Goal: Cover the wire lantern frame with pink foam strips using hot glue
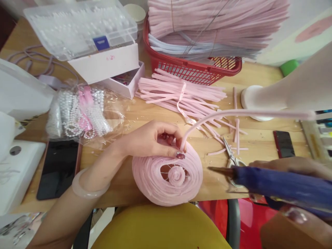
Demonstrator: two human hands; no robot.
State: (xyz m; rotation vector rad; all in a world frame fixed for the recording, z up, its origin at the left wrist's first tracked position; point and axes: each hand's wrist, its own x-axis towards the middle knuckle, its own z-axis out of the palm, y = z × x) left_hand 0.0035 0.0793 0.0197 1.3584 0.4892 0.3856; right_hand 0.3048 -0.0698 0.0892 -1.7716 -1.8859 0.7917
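Note:
With thumb and fingers pinched, my left hand (162,141) holds the near end of a pink chenille stem (233,112) against a round coiled piece. That piece (153,181) is wound from the same fuzzy pink stems and sits at the table's front edge. An oval gap in it shows thin wires around a small pink spiral (176,175). The stem's free end arches up and off to the right. On the right, my right hand (293,169) grips a blue hot glue gun (275,185), whose narrow brown nozzle points left, a little apart from the coil.
Scissors (232,159) lie beside cut stem pieces. Behind the coil is a bundle of pink stems (166,90), then a red basket (192,71) heaped with more. At left are bagged beads (85,110), a phone (59,169) and a clear case (77,27); another phone (284,143) lies at right.

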